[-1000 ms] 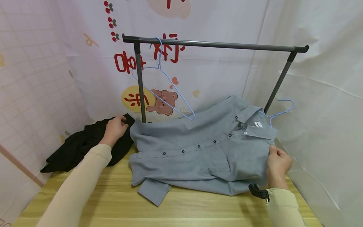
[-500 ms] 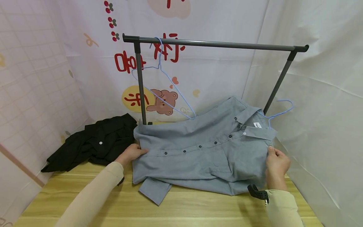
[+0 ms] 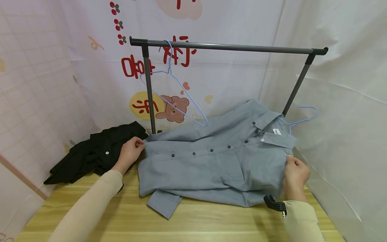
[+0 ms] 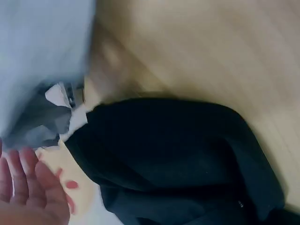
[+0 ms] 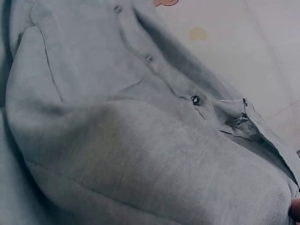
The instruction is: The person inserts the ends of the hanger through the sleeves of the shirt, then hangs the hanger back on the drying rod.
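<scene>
A grey button-up shirt (image 3: 193, 171) lies face up across the wooden table, its collar to the right and a blue hanger (image 3: 294, 124) in its neck. My left hand (image 3: 130, 153) pinches the shirt's hem edge on the left; a fold runs right from there. In the left wrist view, the fingers (image 4: 35, 187) reach the grey cloth, which is partly blurred. At the right, my right hand (image 3: 296, 174) pinches the shirt's edge just below the collar. Only a fingertip (image 5: 295, 210) of it shows in the right wrist view, against the cloth.
A crumpled black garment (image 3: 99, 151) lies left of the shirt, close to my left hand. Behind stands a dark metal rack (image 3: 229, 47) with a bare blue hanger (image 3: 187, 95) on its bar. Printed cloth walls surround the wooden table (image 3: 211, 225).
My left hand went from over the black garment down to the shirt's hem, then up along it. The hem's upper part shifted back and creased. My right hand kept its hold.
</scene>
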Motion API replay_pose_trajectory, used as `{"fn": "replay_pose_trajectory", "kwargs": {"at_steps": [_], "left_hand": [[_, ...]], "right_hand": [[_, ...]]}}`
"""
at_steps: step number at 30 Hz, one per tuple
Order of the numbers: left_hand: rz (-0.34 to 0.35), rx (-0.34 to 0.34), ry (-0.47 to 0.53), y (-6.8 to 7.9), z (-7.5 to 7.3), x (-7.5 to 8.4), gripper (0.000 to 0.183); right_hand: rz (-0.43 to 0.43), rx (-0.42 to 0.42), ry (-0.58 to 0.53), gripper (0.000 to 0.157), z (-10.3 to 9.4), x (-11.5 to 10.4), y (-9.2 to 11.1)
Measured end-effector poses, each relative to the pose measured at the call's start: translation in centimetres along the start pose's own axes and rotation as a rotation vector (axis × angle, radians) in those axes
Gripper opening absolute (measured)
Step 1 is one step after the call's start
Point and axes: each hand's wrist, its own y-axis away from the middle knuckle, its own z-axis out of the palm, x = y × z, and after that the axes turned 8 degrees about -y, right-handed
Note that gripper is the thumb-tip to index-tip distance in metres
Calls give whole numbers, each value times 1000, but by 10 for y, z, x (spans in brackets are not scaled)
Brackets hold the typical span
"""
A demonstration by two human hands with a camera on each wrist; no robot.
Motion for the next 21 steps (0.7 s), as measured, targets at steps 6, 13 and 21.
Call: {"fn": "replay_pose_trajectory", "kwargs": {"at_steps": [6,13,21], "left_hand": [[345,-103,-213,41,11,12,7],[718,-429,-318,113,32,42,18],[854,-405,-637,153,55,64,17]], "right_hand": [[-45,-11,16,36,6,5,4],[-14,-29,17,41,8,4,7],[40,-18,-35,36,7,4,6]]}}
